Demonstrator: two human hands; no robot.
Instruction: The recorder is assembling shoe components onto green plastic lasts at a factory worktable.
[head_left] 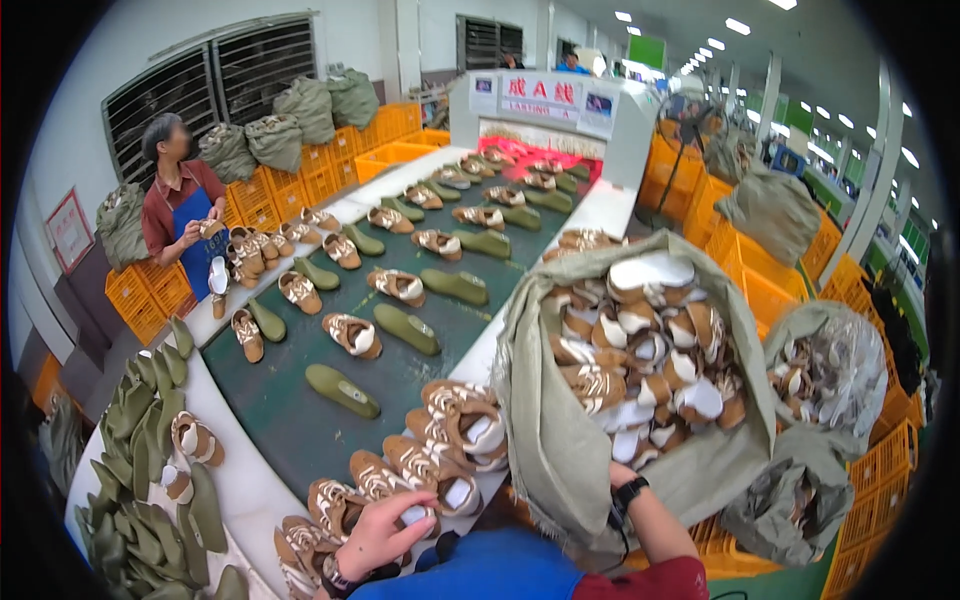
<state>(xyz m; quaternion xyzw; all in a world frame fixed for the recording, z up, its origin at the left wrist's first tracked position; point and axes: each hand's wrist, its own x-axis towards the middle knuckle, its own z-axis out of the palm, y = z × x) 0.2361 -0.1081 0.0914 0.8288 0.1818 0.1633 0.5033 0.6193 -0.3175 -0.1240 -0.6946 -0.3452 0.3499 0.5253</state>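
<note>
My left hand (pixel 388 528) is over a row of brown-and-white shoe uppers (pixel 380 474) on the white ledge, its fingers bent around one with a white lining. At my right, a large grey-green sack (pixel 540 440) stands open, full of similar uppers (pixel 640 345). My right hand (pixel 622 476) grips the sack's near rim, its fingertips partly hidden by the cloth. Ahead, a dark green conveyor belt (pixel 270 390) carries uppers, many beside olive-green shoe lasts (pixel 342 390). More lasts (pixel 140 430) lie heaped at the left.
Across the belt, a co-worker in a blue apron (pixel 205 260) holds an upper. Orange crates (pixel 150 300) and stuffed sacks (pixel 300 108) line both sides. A white machine housing (pixel 625 120) spans the belt's far end. A plastic-wrapped bag (pixel 840 360) stands right of my sack.
</note>
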